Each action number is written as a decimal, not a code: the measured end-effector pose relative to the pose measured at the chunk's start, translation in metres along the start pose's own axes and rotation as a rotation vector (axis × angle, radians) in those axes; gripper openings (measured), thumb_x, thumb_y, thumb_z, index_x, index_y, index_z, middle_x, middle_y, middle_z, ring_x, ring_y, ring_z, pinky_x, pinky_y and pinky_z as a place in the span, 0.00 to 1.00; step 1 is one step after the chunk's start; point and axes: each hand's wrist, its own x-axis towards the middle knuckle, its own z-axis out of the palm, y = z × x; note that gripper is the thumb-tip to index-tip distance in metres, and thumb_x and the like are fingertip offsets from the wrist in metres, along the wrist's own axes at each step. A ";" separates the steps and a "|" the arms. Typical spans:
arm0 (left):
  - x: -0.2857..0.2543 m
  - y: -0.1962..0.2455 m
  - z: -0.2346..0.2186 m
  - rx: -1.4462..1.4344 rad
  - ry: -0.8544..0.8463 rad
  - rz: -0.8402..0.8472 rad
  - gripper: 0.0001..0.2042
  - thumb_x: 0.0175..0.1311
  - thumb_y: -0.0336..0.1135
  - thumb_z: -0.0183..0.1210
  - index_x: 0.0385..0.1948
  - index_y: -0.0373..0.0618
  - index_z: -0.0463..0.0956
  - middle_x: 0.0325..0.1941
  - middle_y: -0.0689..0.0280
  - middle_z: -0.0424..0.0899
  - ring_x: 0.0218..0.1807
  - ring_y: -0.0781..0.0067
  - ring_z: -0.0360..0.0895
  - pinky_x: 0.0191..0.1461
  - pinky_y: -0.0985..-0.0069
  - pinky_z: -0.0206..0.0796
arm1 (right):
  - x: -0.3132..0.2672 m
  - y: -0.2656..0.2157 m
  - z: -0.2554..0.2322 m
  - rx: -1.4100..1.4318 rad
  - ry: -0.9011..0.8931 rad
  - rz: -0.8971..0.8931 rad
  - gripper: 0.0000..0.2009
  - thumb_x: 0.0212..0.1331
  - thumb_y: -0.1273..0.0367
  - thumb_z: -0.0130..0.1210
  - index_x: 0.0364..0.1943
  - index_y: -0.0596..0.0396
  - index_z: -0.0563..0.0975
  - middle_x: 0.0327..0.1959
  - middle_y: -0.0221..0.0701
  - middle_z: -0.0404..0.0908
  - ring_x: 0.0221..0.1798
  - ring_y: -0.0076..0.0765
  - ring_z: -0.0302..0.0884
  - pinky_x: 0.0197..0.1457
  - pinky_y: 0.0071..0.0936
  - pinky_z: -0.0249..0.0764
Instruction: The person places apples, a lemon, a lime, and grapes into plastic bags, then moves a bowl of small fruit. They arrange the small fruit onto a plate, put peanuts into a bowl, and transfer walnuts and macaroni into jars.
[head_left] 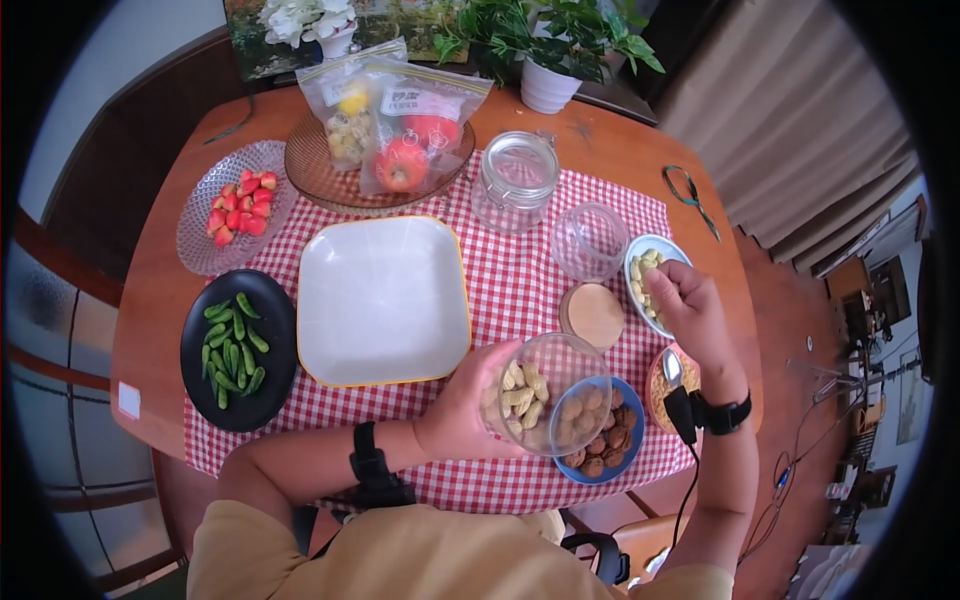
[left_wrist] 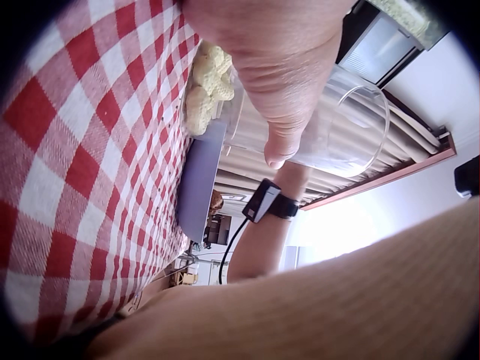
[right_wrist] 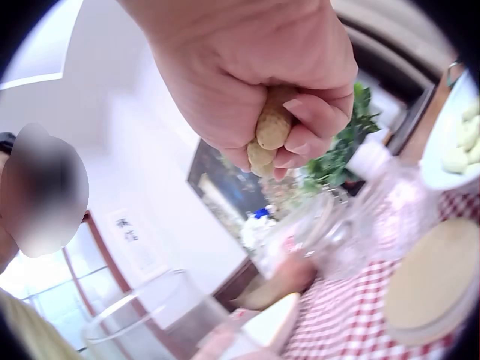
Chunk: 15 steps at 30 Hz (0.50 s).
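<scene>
My left hand grips a clear jar with unshelled peanuts at its bottom. The jar is tilted, its mouth to the right above a blue bowl of walnuts. In the left wrist view the thumb lies along the jar wall. My right hand is curled at a pale oval bowl that holds light-coloured peanuts. In the right wrist view peanuts stick out between its curled fingers.
Nearby are a wooden lid, a clear round container, a clamp jar and a spoon in a pinkish bowl. Leftward stand a white tray, cucumbers on a black plate, strawberries and bagged fruit.
</scene>
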 end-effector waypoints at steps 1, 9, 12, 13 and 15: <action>0.000 0.001 0.000 0.025 0.011 -0.001 0.50 0.34 0.42 0.80 0.60 0.39 0.54 0.58 0.59 0.67 0.61 0.68 0.68 0.65 0.67 0.62 | -0.008 -0.019 0.003 0.024 -0.062 -0.057 0.13 0.64 0.65 0.56 0.29 0.62 0.77 0.18 0.27 0.70 0.22 0.16 0.62 0.25 0.20 0.63; 0.009 0.004 -0.003 0.049 0.011 0.060 0.53 0.32 0.42 0.79 0.64 0.39 0.54 0.55 0.53 0.68 0.56 0.55 0.71 0.59 0.61 0.64 | -0.047 -0.078 0.054 -0.414 -0.291 -0.619 0.12 0.58 0.63 0.59 0.28 0.59 0.76 0.22 0.37 0.76 0.26 0.42 0.76 0.28 0.33 0.73; 0.016 0.014 -0.006 0.105 -0.026 0.083 0.52 0.32 0.42 0.79 0.63 0.40 0.55 0.55 0.53 0.68 0.57 0.55 0.70 0.58 0.61 0.64 | -0.047 -0.071 0.067 -0.500 -0.383 -0.684 0.14 0.56 0.60 0.59 0.31 0.59 0.75 0.28 0.37 0.77 0.30 0.44 0.78 0.31 0.35 0.75; 0.023 0.017 -0.008 0.122 -0.069 0.132 0.51 0.32 0.42 0.79 0.63 0.40 0.55 0.55 0.54 0.68 0.57 0.56 0.70 0.58 0.62 0.64 | -0.047 -0.069 0.069 -0.509 -0.374 -0.673 0.14 0.56 0.60 0.59 0.31 0.59 0.75 0.28 0.37 0.77 0.30 0.44 0.78 0.31 0.35 0.75; 0.029 0.017 -0.006 0.134 -0.120 0.187 0.51 0.32 0.42 0.79 0.62 0.40 0.56 0.55 0.54 0.68 0.58 0.57 0.70 0.58 0.62 0.64 | -0.044 -0.066 0.069 -0.300 -0.257 -0.753 0.12 0.52 0.63 0.64 0.32 0.57 0.77 0.28 0.38 0.77 0.31 0.44 0.78 0.32 0.35 0.75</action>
